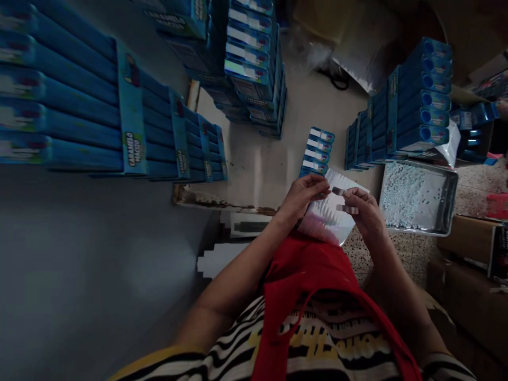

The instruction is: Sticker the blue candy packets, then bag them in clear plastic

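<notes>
My right hand (365,209) is closed, with small pale strips (347,209) that look like stickers between or stuck to its fingers. A darker strip (338,191) shows at its fingertips, facing my left hand. The fingers of my left hand (304,197) are pinched together, a little to the left of that strip; what they hold, if anything, is too small to tell. Under both hands lies a shiny whitish sheet (331,217) with rows of strip marks. Just beyond my left hand, a short row of blue boxes (317,151) with white strips on their ends stands on the table.
Blue boxes are stacked high at the left (91,116), at the back (254,63) and at the right (400,111). A metal tray (436,211) of small pale pellets sits at right. Scissors (338,81) lie at the back. The worn table edge (226,201) runs in front.
</notes>
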The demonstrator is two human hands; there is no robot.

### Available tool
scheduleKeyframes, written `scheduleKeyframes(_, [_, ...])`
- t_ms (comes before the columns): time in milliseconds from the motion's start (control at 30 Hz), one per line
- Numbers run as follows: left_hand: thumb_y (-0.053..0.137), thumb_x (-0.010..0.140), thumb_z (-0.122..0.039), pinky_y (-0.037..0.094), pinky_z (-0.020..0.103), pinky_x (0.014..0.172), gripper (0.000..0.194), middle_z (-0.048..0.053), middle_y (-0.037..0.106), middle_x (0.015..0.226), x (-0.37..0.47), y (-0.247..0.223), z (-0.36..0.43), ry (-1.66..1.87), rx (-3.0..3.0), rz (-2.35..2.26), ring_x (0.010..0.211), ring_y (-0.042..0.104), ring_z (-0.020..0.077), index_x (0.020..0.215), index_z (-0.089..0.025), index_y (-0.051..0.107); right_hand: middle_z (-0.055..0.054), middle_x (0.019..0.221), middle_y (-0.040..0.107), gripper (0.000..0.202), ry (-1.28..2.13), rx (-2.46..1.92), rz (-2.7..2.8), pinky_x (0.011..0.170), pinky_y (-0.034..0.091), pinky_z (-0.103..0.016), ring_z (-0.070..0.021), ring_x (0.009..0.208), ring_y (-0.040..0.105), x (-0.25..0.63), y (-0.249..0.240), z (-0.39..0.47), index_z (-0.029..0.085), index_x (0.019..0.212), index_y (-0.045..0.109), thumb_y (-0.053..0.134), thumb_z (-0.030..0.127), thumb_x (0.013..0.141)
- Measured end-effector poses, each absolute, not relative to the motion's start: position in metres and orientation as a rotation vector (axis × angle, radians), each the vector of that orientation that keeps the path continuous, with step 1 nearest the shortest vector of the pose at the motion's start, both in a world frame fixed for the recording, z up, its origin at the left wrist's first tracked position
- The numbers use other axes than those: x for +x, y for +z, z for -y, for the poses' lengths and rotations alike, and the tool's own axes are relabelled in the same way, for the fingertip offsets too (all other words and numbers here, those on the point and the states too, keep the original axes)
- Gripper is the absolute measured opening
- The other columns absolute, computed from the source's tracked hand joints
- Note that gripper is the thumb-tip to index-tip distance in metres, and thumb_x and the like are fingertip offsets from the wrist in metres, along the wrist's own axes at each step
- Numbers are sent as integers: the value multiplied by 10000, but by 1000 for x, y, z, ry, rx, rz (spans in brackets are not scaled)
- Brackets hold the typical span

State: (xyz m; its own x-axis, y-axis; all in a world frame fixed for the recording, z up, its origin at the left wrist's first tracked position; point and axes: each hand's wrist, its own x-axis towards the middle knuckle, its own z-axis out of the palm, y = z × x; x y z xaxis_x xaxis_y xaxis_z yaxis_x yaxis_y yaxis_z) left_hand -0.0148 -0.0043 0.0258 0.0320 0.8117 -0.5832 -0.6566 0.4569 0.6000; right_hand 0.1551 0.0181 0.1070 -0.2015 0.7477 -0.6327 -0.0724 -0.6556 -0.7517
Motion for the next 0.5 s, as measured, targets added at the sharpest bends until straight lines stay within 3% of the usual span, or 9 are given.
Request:
scheduleKeyframes(133, [996,595,-522,588,284,719,528,21,728,812,-17,24,13,1180,115,-1025,730,703,146,875,-186,698,103,552,441,389,1939,-1486,778,667,615,-273,-45,461,260,149,113,-14,229,694,697,994,463,601])
scheduleKeyframes(300, [786,776,-767,621,337,728,624,120,768,845,-22,33,22,1056,-16,-991,776,751,218,899,-158,730,86,598,501,368,1932,-1500,768,624,608,-287,-62,476,276,146,116,-9,245,708,682,972,452,613])
scheduleKeyframes(500, [646,791,-886,648,385,763,717,143,797,902,-26,43,35,1103,-64,-1020,884,793,282,891,-181,731,79,606,518,394,1922,-1531,707,516,509,-210,-50,489,351,146,102,-6,215,708,690,986,444,587])
